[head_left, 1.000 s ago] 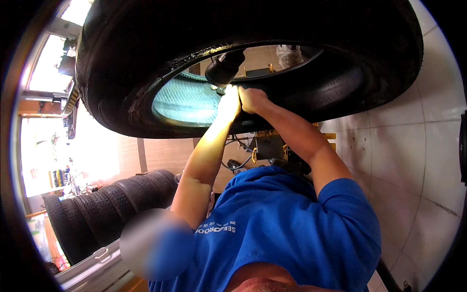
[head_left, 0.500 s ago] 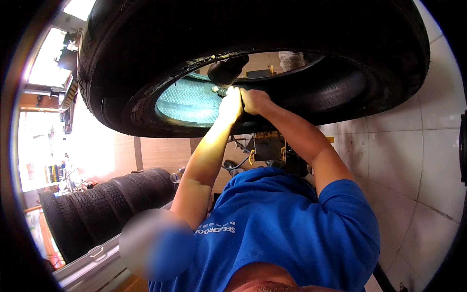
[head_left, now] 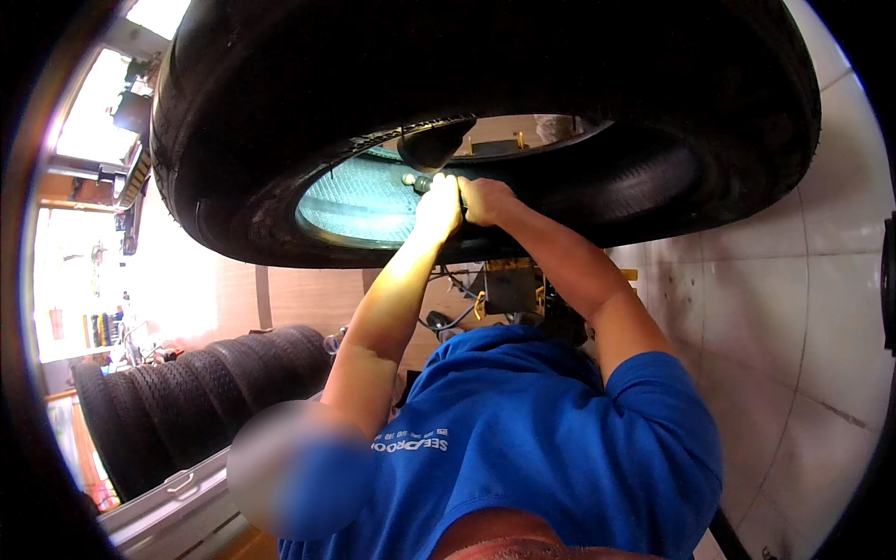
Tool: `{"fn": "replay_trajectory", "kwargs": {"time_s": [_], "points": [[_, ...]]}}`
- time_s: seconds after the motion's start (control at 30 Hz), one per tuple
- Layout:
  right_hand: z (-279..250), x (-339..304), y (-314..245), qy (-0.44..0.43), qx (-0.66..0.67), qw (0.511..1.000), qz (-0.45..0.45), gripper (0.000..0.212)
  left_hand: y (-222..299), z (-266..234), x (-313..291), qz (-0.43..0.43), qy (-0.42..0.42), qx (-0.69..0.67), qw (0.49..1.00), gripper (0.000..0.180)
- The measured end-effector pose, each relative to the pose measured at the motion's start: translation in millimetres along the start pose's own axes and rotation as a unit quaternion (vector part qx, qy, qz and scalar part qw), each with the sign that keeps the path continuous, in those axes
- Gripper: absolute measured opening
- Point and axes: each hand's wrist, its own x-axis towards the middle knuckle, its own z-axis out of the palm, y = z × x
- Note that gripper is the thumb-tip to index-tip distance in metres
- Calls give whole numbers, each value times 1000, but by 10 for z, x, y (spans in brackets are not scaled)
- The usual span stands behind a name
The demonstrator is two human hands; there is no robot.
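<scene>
The tool sits at the front of the two hands, in the opening of the big tyre, with only its forward end in sight. Its long axis runs roughly left to right, sloping up a little toward the left, and the pale, rounded tip leads on that side. The lit inner wall lies to the left of the tip; whether the two touch or stand a little apart, I cannot tell. The left hand is the nearer one to the tip and to that wall, its fingers closed round the tool just behind the part that shows. The right hand is together with it, just beside it on the right, and looks clamped on the rear of the tool, though the fingers hide most of that part. Right above the tip hangs a dark hood, near the tool but apart from the hands. Both forearms reach over the near edge of the tyre, which leans out above them. Below the tyre stands a black and yellow frame; well off to the left is a row of tyres, and pale tiles spread at the right
</scene>
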Motion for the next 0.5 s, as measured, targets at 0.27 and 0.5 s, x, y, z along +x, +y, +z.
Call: {"fn": "replay_trajectory", "kwargs": {"time_s": [0.27,0.5], "points": [[27,0,-4,26,14,1000,0,52,63,-81,1,-7,-4,12,1000,21],[7,10,-46,11,22,1000,16,55,22,-52,44,-21,-1,10,1000,22]]}}
